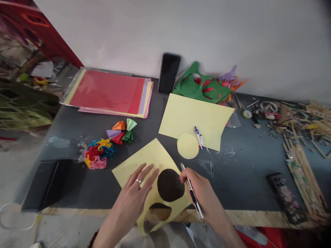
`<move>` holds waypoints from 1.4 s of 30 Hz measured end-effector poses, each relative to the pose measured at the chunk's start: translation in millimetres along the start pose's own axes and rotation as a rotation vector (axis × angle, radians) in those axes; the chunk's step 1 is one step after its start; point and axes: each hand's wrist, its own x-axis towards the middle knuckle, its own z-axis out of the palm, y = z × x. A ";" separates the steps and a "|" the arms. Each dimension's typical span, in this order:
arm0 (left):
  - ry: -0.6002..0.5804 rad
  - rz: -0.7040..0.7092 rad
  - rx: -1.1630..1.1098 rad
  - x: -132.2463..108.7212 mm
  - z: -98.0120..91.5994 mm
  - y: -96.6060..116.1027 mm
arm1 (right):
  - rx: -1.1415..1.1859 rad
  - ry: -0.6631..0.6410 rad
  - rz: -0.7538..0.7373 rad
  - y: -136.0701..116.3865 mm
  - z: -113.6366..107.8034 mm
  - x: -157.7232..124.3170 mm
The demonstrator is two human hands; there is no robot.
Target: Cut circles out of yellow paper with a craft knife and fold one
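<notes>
My left hand [137, 189] lies flat with fingers spread on a pale yellow paper sheet [144, 162] that has two round holes cut out of it. My right hand [199, 187] is closed around a slim utility knife [192, 194], its tip near the right rim of the upper hole [170, 185]. A cut yellow paper circle [187, 146] lies just beyond, overlapping a second yellow sheet [191, 119]. A blue-and-white compass [199, 137] rests on that sheet.
A stack of coloured paper [108, 91] lies at the back left, a black phone [169, 73] leans on the wall, green cut-out scraps [199, 86] sit beside it. Folded paper cones [122, 131], a swirled paper flower [98, 153], a clear set square [207, 167] and wooden sticks [302, 162] are around.
</notes>
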 end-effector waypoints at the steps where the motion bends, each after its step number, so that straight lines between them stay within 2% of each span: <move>1: 0.013 0.007 0.089 3.2 12.2 -0.5 | -0.056 -0.068 -0.030 -1.9 -6.6 4.8; 4: 0.015 0.012 0.257 11.9 42.3 -0.2 | -0.298 -0.220 -0.284 -4.0 -25.3 22.8; 6: 0.044 -0.010 0.315 14.3 52.3 2.3 | -0.442 -0.224 -0.455 -0.9 -32.1 35.7; 11: 0.102 -0.078 0.375 7.6 57.7 13.6 | -0.630 0.092 -0.644 16.7 -23.1 57.4; 15: 0.121 -0.062 0.345 0.8 64.0 20.0 | -0.670 0.206 -0.699 27.8 -11.5 60.6; 18: 0.104 -0.048 0.351 -0.3 68.3 19.8 | -0.580 0.317 -0.716 31.5 -9.9 58.4; 20: 0.098 -0.041 0.355 0.8 69.0 17.4 | -0.443 0.340 -0.727 29.9 -9.2 55.1; 22: 0.092 -0.041 0.348 2.6 67.9 14.2 | -0.262 0.290 -0.675 24.6 -5.1 51.3; 24: 0.078 -0.033 0.331 4.3 66.1 11.4 | -0.091 0.225 -0.558 17.2 4.1 49.3; 29: 0.073 -0.013 0.322 5.8 63.5 7.4 | 0.168 0.080 -0.360 6.9 38.1 61.3; 33: 0.105 -0.008 0.340 7.0 65.6 3.8 | 0.246 0.034 -0.289 10.1 54.8 75.1; 37: 0.123 -0.012 0.340 8.7 67.1 1.2 | 0.232 0.043 -0.269 14.8 58.6 79.4; 42: 0.005 -0.040 0.361 10.5 60.7 3.0 | 0.212 0.047 -0.295 16.4 56.5 79.0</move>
